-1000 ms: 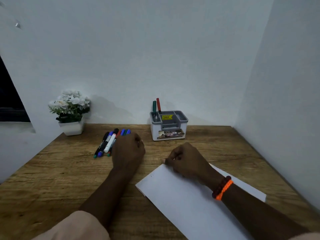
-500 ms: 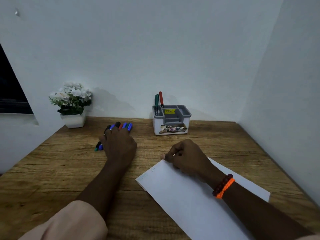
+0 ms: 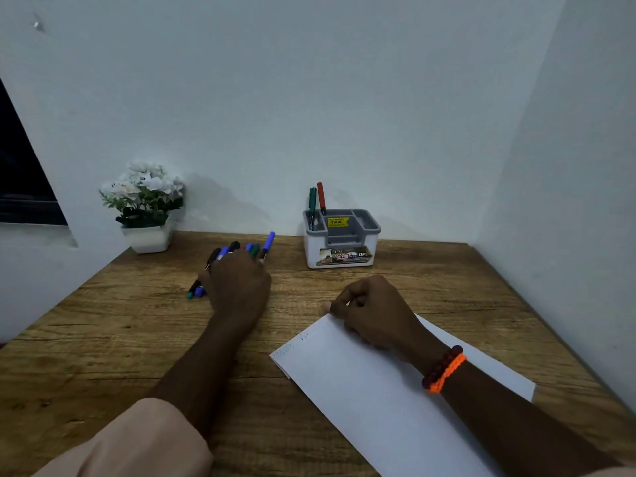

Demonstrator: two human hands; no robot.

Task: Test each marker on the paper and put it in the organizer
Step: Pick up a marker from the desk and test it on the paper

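Several markers (image 3: 220,259) with black, blue and green caps lie in a pile on the wooden desk, left of centre. My left hand (image 3: 237,287) covers the pile, its fingers closed around a blue-capped marker (image 3: 268,241) that tilts up off the desk at the pile's right side. A white sheet of paper (image 3: 371,397) lies at the front right, with faint marks near its left corner. My right hand (image 3: 371,308), fingers curled, pins the paper's far corner. The grey and white organizer (image 3: 340,256) stands at the back with a green marker (image 3: 312,204) and a red marker (image 3: 321,197) upright in its left rear slot.
A white pot of white flowers (image 3: 146,204) stands at the back left corner of the desk. White walls close the desk at the back and the right. A dark window opening (image 3: 20,187) is on the left.
My left hand has slid left over the marker pile and closed, and one blue-capped marker now angles up. My right hand stays on the paper.
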